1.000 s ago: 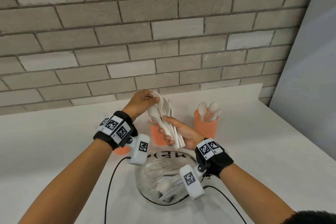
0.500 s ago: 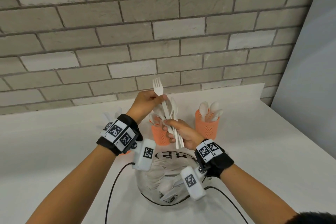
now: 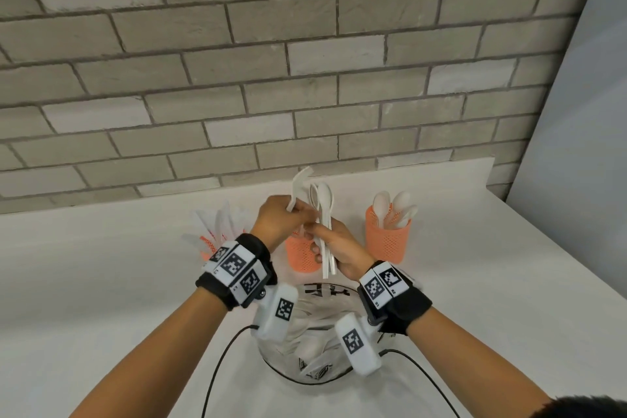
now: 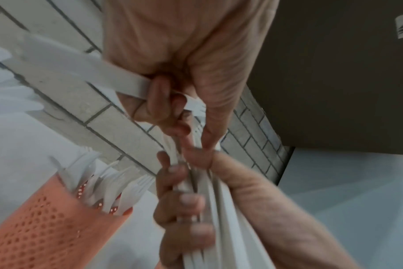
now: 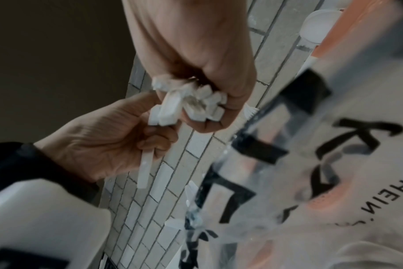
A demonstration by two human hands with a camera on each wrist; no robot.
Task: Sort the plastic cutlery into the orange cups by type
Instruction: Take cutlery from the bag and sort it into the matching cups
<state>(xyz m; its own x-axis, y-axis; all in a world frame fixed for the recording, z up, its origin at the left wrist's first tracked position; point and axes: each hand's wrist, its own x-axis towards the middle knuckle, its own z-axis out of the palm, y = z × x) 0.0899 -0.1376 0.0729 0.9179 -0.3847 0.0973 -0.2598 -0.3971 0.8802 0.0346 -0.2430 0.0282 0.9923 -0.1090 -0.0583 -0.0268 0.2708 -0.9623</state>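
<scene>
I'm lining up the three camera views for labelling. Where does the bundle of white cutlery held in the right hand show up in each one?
Head: the cutlery bundle stands upright at centre, in the right hand's grip.
Left wrist: its handles run down the lower middle.
Right wrist: only the handle ends show, upper centre.
Shared landmark: the left hand, touching the bundle in all three views.

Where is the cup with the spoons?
In the head view, the spoon cup stands on the white table, right of the hands and of the middle cup, near the brick wall.
</scene>
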